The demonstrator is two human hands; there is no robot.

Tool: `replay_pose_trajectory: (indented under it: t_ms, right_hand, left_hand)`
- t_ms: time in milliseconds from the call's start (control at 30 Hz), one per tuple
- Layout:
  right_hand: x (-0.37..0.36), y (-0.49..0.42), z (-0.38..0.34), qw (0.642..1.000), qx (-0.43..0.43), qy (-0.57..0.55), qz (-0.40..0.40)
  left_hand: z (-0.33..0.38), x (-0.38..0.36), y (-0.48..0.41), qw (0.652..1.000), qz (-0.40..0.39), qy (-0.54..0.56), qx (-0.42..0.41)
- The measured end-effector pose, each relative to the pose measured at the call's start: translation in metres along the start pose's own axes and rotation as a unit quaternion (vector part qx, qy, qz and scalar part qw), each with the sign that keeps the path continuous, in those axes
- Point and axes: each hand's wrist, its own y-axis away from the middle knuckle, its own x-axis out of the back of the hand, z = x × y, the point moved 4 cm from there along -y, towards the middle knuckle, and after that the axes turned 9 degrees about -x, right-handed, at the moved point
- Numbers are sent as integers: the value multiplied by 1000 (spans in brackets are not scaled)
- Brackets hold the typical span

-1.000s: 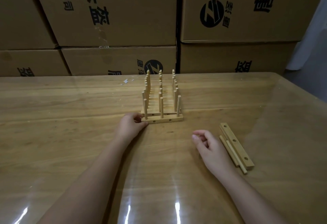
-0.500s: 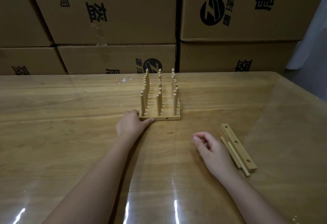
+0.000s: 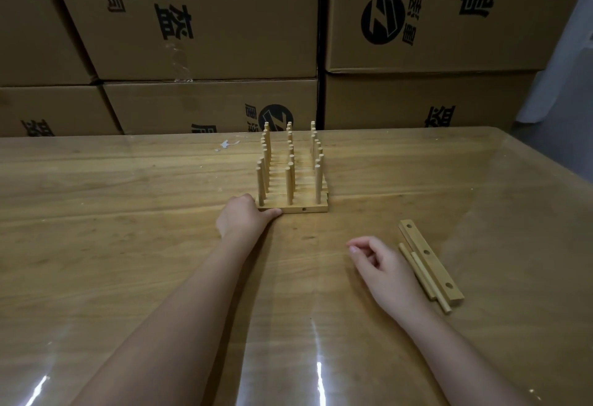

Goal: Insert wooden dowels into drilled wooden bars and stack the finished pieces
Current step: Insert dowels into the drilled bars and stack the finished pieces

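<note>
Left hand (image 3: 244, 219): I see the thumb flat along the near face of the nearest doweled bar (image 3: 298, 209), at its left end; fingers hidden, grip unclear.
Right hand (image 3: 385, 269): loosely curled, holding nothing, on the table (image 3: 128, 245).
Drilled bar (image 3: 431, 263): near right, two loose dowels (image 3: 422, 277) against its left side.

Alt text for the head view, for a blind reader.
The left hand touches the nearest bar of a row of doweled bars; the right hand lies loosely curled beside an empty drilled bar and loose dowels.
</note>
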Motion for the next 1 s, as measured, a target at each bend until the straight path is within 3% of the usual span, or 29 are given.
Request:
replay_pose_trajectory:
  t_ms: [200,300,400,500,600,733,833,1000]
  right_hand:
    - [0,-1,0,1000,-3,4,2]
    - [1,2,-4,1000,15,19,14]
    - [3,8,-14,990,68,104,70]
    - [9,14,-22,954,91,242,152]
    - [22,13,-18,917,36,350,186]
    - [43,8,-2,890,-74,409,188]
    - [47,4,9,899,-127,390,154]
    - [47,1,13,918,-97,345,170]
  left_hand:
    - [8,1,5,1000,12,-2,-7]
    - [3,2,16,996,15,84,-23]
    - [-9,11,32,972,23,232,-6]
    - [-17,17,55,954,33,298,-3]
    - [-21,17,76,950,30,310,-9]
    - [-20,12,95,952,22,304,-16]
    - [-16,8,104,956,29,292,-21]
    - [-12,-3,115,964,50,254,-60]
